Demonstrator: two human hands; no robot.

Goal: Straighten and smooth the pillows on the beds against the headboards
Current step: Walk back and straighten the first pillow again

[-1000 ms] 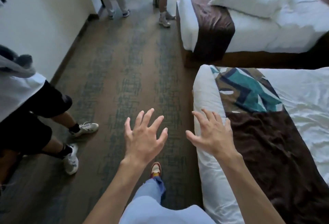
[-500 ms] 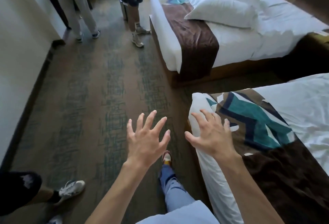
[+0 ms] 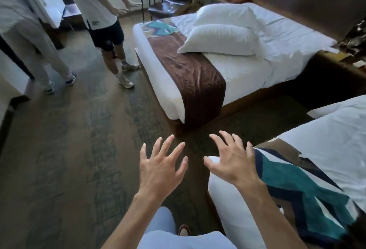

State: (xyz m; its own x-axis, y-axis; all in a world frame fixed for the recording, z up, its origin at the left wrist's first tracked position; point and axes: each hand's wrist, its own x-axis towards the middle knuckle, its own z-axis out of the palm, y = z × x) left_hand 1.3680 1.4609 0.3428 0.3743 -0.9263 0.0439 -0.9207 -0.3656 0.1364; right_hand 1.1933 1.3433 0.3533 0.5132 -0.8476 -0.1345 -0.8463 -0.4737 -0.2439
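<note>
1. Filling the upper right of the frame, the far bed carries two white pillows, stacked near its foot runner.
2. Lower right, the near bed.
3. Bottom centre, left hand and right hand hover, fingers spread, holding nothing.

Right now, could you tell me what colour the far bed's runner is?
The runner is glossy brown with a teal zigzag end, seen in the head view.
</note>
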